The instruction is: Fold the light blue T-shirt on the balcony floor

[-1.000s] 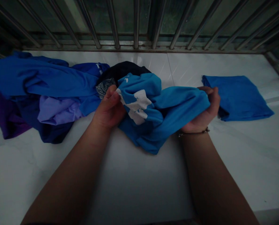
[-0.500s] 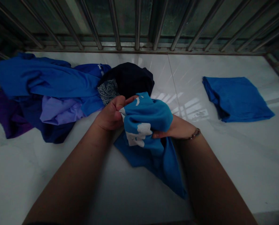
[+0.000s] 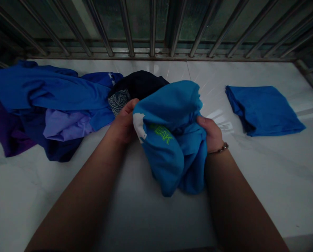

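Note:
Both of my hands grip a bunched light-blue T-shirt (image 3: 172, 140) with a white print and green lettering, held just above the white marble counter (image 3: 145, 210). My left hand (image 3: 123, 124) is closed on its left edge, thumb on top. My right hand (image 3: 211, 133), with a thin bracelet at the wrist, is closed on the cloth's right side. The shirt hangs down between my forearms and hides most of my fingers.
A heap of unfolded clothes (image 3: 48, 105) in blue, lilac, purple and navy lies at the left. A folded blue garment (image 3: 261, 108) lies flat at the right. Metal window bars (image 3: 151, 28) run along the far edge of the counter.
My right hand came in from the far right toward my left, gathering the shirt. The cloth has turned over, now showing green lettering and bulging upward between my hands.

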### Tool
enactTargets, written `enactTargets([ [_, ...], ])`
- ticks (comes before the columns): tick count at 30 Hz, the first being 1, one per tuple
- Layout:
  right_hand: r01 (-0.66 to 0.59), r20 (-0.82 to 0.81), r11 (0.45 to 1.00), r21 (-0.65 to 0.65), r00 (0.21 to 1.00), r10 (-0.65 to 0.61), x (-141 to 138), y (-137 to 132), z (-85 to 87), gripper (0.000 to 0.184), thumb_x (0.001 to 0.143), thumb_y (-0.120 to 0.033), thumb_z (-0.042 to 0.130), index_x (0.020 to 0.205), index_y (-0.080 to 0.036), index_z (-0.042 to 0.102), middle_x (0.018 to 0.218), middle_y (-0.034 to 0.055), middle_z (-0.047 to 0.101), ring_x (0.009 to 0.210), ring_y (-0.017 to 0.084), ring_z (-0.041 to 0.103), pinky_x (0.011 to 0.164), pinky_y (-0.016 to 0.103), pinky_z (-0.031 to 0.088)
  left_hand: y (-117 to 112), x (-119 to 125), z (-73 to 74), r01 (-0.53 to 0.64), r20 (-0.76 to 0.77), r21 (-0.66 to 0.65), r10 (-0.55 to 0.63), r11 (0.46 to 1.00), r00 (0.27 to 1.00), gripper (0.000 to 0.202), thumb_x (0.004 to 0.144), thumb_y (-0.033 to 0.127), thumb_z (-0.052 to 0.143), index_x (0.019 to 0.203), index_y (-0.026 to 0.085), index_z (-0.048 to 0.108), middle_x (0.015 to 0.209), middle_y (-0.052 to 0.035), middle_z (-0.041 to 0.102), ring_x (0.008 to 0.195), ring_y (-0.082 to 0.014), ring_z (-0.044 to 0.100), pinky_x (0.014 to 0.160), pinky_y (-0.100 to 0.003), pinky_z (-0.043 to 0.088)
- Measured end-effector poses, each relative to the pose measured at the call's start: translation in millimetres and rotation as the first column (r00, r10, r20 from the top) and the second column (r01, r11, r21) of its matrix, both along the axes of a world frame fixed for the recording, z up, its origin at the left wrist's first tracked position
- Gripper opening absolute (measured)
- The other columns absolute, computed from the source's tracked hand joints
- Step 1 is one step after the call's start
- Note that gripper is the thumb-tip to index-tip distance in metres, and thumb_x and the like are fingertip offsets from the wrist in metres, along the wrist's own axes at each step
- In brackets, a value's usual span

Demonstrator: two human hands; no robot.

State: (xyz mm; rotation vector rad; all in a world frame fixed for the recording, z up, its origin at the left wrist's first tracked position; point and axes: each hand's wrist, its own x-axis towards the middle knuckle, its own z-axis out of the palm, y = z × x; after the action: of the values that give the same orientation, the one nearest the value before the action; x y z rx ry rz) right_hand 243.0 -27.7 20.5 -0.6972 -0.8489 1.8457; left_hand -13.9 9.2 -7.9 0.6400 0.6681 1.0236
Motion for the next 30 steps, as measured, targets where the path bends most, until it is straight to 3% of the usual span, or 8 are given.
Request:
enactTargets([
  [3, 0.222, -0.083, 0.974, 0.041, 0.972, -0.218, -2.1, 6.1, 2.8, 0.035, 0.090, -0.054, 0.090, 0.114, -0.030, 0.084, 0.119, 0.0003, 0.090, 0.133, 0.032, 0.080, 0.122, 0.051, 0.064, 0.7, 7.4, 4.6, -0.094, -0.026, 0.089, 0.096, 0.992, 0.995, 0.044, 0.078, 0.045, 0.105, 0.079, 0.026, 0.065, 0.079, 0.0045, 0.069, 0.085, -0.0173, 0.068, 0.076, -0.031, 0.054],
  [5, 0.374, -0.128, 0.926, 0.052, 0.922, -0.365, -2.8, 9.7, 3.0, 0.029, 0.093, -0.048, 0.089, 0.115, -0.031, 0.082, 0.122, -0.0011, 0.089, 0.141, 0.029, 0.076, 0.127, 0.046, 0.060, 0.2, 10.5, 7.8, -0.053, -0.046, 0.144, 0.060, 0.988, 0.997, 0.050, 0.080, 0.054, 0.104, 0.082, 0.023, 0.065, 0.085, 0.0031, 0.072, 0.078, -0.0136, 0.067, 0.074, -0.028, 0.055],
  [8, 0.470, -0.159, 0.882, 0.040, 0.874, -0.459, -3.6, 11.9, 1.9, 0.026, 0.095, -0.046, 0.088, 0.115, -0.032, 0.081, 0.121, 0.0002, 0.089, 0.148, 0.028, 0.072, 0.132, 0.050, 0.055, -0.2, 10.8, 7.9, 0.076, -0.079, 0.197, -0.062, 0.977, 0.995, 0.056, 0.076, 0.062, 0.104, 0.092, 0.021, 0.069, 0.094, -0.0003, 0.075, 0.083, -0.0147, 0.070, 0.075, -0.026, 0.057],
  [12, 0.451, -0.166, 0.892, 0.043, 0.883, -0.439, -4.5, 9.1, 0.2, 0.035, 0.091, -0.049, 0.091, 0.120, -0.032, 0.080, 0.131, 0.0035, 0.087, 0.156, 0.031, 0.065, 0.136, 0.058, 0.048, 1.2, 8.1, 0.8, 0.216, -0.161, 0.257, -0.179, 0.942, 0.971, 0.061, 0.071, 0.050, 0.110, 0.112, 0.022, 0.074, 0.110, -0.0046, 0.079, 0.098, -0.0194, 0.075, 0.087, -0.030, 0.059],
  [17, 0.381, -0.084, 0.921, 0.078, 0.923, -0.374, -9.3, 4.0, 1.1, 0.049, 0.082, -0.045, 0.099, 0.125, -0.033, 0.078, 0.142, 0.0039, 0.083, 0.157, 0.030, 0.063, 0.137, 0.057, 0.048, 3.1, 8.1, -5.0, 0.358, -0.176, 0.311, -0.317, 0.880, 0.932, 0.073, 0.066, 0.038, 0.114, 0.124, 0.025, 0.071, 0.124, -0.0078, 0.079, 0.112, -0.0239, 0.077, 0.097, -0.035, 0.061],
  [23, 0.247, 0.101, 0.964, 0.102, 0.961, -0.257, -14.1, -0.2, 3.9, 0.032, 0.074, -0.045, 0.105, 0.086, -0.028, 0.079, 0.111, 0.0046, 0.090, 0.138, 0.036, 0.077, 0.124, 0.058, 0.061, 1.4, 11.7, -1.9, 0.351, -0.205, 0.281, -0.301, 0.893, 0.931, 0.074, 0.065, 0.034, 0.114, 0.119, 0.027, 0.063, 0.118, -0.0033, 0.077, 0.111, -0.0217, 0.079, 0.097, -0.033, 0.063],
  [26, 0.167, 0.151, 0.981, 0.095, 0.972, -0.180, -14.6, -1.9, 3.6, 0.029, 0.078, -0.044, 0.104, 0.089, -0.027, 0.083, 0.117, 0.0033, 0.090, 0.126, 0.033, 0.082, 0.119, 0.056, 0.064, 0.4, 13.6, 1.2, 0.327, -0.226, 0.245, -0.274, 0.913, 0.935, 0.078, 0.066, 0.034, 0.113, 0.120, 0.027, 0.059, 0.121, -0.0035, 0.077, 0.114, -0.0234, 0.080, 0.096, -0.034, 0.065],
  [30, 0.154, 0.165, 0.984, 0.086, 0.972, -0.166, -15.7, -2.6, 2.9, 0.034, 0.078, -0.040, 0.105, 0.105, -0.029, 0.088, 0.126, 0.0017, 0.089, 0.129, 0.031, 0.082, 0.123, 0.053, 0.062, -0.5, 15.2, 4.2, 0.319, -0.274, 0.228, -0.254, 0.920, 0.928, 0.077, 0.068, 0.037, 0.112, 0.121, 0.027, 0.057, 0.125, -0.0044, 0.079, 0.121, -0.0269, 0.080, 0.099, -0.038, 0.066],
])
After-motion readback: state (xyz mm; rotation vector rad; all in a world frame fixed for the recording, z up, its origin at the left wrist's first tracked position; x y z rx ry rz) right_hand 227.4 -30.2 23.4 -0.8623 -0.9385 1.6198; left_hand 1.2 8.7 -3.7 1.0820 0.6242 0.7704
